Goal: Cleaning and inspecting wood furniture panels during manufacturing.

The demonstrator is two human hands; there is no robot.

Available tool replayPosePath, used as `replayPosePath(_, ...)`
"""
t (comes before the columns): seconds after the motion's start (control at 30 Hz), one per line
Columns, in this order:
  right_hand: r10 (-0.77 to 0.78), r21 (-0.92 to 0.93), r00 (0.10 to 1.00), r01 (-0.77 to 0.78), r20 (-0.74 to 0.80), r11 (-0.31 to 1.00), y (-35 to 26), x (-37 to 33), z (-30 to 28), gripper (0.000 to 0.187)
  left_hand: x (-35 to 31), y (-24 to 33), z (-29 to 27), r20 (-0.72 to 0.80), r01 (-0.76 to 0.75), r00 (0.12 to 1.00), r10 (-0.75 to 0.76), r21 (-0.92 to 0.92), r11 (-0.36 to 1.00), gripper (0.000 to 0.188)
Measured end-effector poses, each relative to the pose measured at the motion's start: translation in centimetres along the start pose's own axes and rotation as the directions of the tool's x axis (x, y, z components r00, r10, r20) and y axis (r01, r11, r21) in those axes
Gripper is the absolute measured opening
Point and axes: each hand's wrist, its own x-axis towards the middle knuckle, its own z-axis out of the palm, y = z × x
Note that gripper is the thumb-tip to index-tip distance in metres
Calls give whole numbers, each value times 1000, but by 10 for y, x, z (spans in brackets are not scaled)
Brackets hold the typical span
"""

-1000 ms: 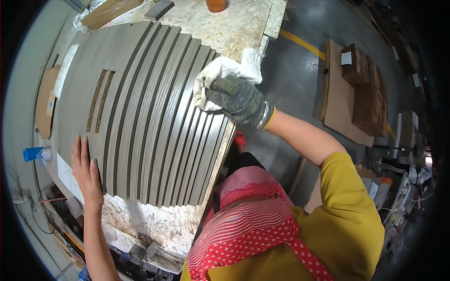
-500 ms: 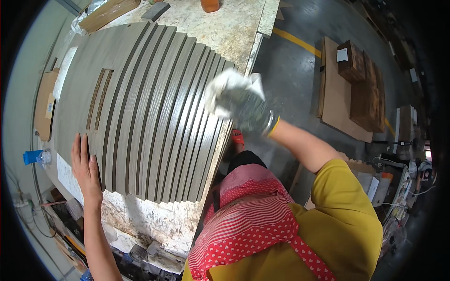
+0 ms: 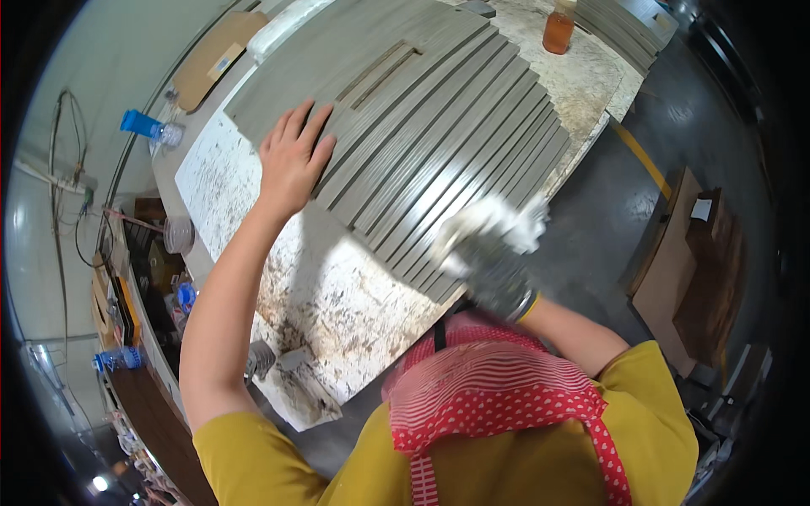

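Note:
A fanned stack of grey wood-grain boards (image 3: 405, 156) lies on the worktable, each board's edge stepped out from the one above. A narrow rectangular slot (image 3: 380, 74) is cut in the top board. Bare and with fingers spread, my left hand (image 3: 291, 164) rests at the near left edge of that top board. My right hand (image 3: 496, 274) wears a dark glove and is closed around a crumpled white cloth (image 3: 510, 221). It is over the near right edges of the stack, slightly blurred; whether the cloth touches the boards I cannot tell.
The paint-speckled worktable (image 3: 346, 287) extends toward me. An amber bottle (image 3: 558, 29) stands at the far side, near more grey boards (image 3: 620, 29). A blue-capped bottle (image 3: 152, 126) is at the left. Brown cartons (image 3: 709, 278) sit on the floor at right.
The view has turned, so the boards appear rotated and farther up. My right hand has swept the cloth toward the stack's near end. My left hand stays on the top board's edge.

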Motion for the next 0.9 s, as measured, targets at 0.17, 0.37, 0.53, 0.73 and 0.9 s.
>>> replayPosePath(0.17, -578, 569, 795, 393, 186, 723, -54, 27, -64, 25, 2, -5, 1, -30, 10, 999, -10, -16, 1000, 46)
replayPosePath(0.37, -323, 435, 944, 263, 69, 861, 76, 32, -131, 33, 0, -6, 3, 4, 58, 998, -58, -37, 998, 45)
replayPosePath(0.53, 454, 607, 889, -331, -55, 722, 179, 71, -179, 28, -3, 1, -3, 38, 84, 996, -82, -69, 994, 45)
replayPosePath(0.73, 325, 202, 910, -278, -256, 939, 275, 156, -146, 38, 3, 10, -14, 112, 102, 988, -103, 14, 995, 45)
replayPosePath(0.9, 139, -182, 954, -92, 266, 979, 266, 222, -147, 48, 0, 18, -28, 189, 181, 963, -192, 78, 980, 44)
